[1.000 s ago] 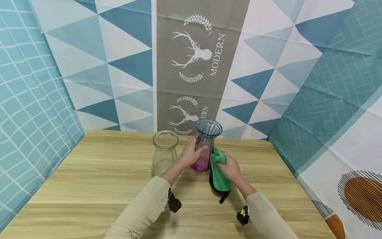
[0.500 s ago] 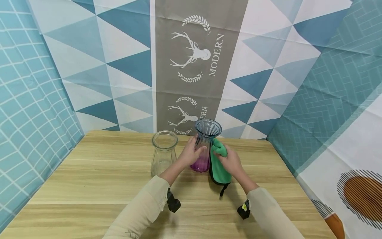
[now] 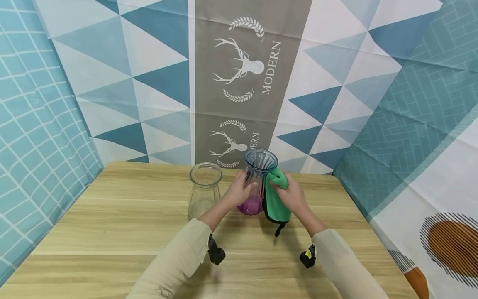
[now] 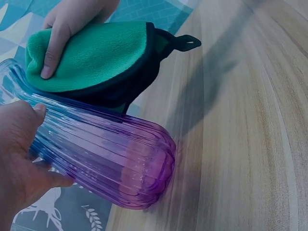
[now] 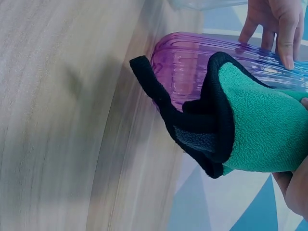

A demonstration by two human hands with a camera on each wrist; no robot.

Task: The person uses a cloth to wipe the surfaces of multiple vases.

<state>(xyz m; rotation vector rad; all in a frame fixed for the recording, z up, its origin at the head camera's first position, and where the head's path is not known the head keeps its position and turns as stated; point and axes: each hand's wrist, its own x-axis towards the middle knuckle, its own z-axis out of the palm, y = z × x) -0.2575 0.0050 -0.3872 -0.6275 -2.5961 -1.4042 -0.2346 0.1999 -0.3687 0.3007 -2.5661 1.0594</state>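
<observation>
Left hand (image 3: pixel 236 192) curls round the flared, ribbed, blue-to-purple glass vase (image 3: pixel 257 182) in the head view, near a clear glass vase (image 3: pixel 204 193); right hand (image 3: pixel 293 192) grips a green, black-edged plush cloth (image 3: pixel 278 206), now higher along the vase's side, likely mid-wipe. Left-wrist view: right thumb (image 4: pixel 54 52) presses the folded cloth, seemingly against the glass. Right-wrist view: the cloth's black loop (image 5: pixel 149 82) points past the purple base (image 5: pixel 174 60).
</observation>
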